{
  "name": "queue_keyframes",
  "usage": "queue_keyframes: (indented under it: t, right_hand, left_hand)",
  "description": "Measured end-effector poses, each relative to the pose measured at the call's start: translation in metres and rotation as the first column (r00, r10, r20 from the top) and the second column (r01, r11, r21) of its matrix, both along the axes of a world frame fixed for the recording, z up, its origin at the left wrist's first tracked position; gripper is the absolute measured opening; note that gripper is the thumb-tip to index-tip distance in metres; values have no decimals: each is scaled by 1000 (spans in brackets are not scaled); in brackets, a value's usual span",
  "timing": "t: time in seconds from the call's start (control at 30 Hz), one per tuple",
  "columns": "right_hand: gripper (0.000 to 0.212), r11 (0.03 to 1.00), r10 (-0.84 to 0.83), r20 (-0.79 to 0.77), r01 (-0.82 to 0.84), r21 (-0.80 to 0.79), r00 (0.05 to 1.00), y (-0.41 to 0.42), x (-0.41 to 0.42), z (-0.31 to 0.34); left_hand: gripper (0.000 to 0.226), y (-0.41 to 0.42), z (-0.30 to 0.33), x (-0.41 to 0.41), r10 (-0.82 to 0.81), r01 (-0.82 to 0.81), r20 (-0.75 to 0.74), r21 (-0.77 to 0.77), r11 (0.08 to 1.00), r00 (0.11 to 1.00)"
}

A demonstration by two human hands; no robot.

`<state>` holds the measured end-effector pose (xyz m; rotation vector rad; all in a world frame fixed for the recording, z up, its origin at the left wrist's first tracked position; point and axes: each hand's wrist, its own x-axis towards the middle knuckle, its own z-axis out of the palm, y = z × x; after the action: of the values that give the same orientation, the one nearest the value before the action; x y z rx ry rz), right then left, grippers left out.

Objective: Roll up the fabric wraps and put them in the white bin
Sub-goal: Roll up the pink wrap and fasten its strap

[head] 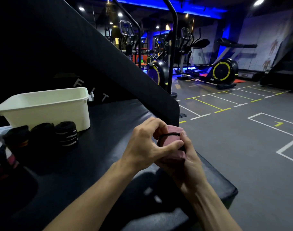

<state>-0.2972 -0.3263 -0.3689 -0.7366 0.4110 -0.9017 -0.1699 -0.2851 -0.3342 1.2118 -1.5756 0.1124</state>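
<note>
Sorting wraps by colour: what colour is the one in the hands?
Pink wrap with a black loop, seen in the head view.

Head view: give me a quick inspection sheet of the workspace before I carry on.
Surface: black padded bench, dark, with a raised backrest behind.
Job's things: pink wrap rolled, with a black loop over it, held in both hands; white bin at back left, its inside mostly hidden; three dark rolls stand just in front of the bin.
Clutter: a striped wrap at the left edge.
Hands: left hand and right hand both grip the pink wrap.
Cables: nothing seen.
Surroundings: gym floor with taped lines, ellipticals behind.
</note>
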Motion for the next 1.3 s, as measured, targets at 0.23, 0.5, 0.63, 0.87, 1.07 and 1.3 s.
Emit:
queue_keyframes:
  t: [0.23,0.5,0.63,0.87,1.07,1.3]
  right_hand:
    - [58,996,-30,36,26,87,999,4,9,3]
    - [54,977,86,129,-110,185,988,4,6,17]
    - [56,976,147,79,-158,150,986,15,4,23]
    - [49,947,317,-87,-321,-30,944,54,26,24]
    - [42,925,284,-272,-338,-175,919,92,50,17]
    - [35,865,354,-385,-455,-213,852,122,77,15]
  left_hand:
    - [41,1,0,-2,23,-23,-2,-13,1000,1000]
    - [38,12,22,18,-216,222,-52,294,930,975]
    - [35,28,34,29,-208,225,-87,353,908,974]
    - [35,105,29,50,-48,88,-121,352,932,991]
    - [33,162,19,60,170,-218,176,304,927,970]
    - [22,202,7,84,278,-304,145,216,928,950]
